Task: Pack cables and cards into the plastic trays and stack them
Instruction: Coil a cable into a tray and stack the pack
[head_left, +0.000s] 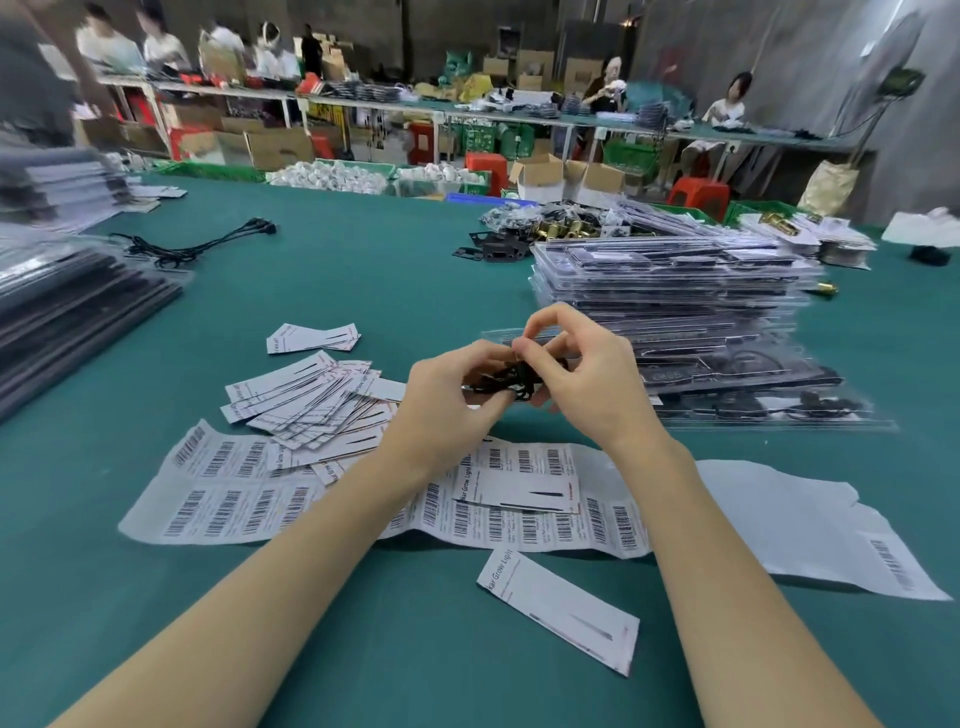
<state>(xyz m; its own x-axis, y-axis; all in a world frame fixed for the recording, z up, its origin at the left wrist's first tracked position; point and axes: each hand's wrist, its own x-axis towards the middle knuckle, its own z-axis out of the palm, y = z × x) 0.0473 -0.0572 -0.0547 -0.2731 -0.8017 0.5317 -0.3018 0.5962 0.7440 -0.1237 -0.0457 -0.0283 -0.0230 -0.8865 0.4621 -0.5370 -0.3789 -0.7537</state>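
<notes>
Both hands' grip: left hand (447, 395) and right hand (587, 374) pinch a black cable (511, 379) bundle above the surface. Light, floppy, tangle-prone; hold at the coil's middle. Open tray (753, 400) just right; cards (311, 400) left.

Both bare forearms reach forward and converge. The left hand (451, 395) curls, fingers pinched. The right hand (587, 379) arches above, its fingertips (524, 345) pressed together.

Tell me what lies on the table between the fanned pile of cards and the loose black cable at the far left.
In the head view, one separate card lies between the card pile and the black cable; the rest is bare green table.
</notes>
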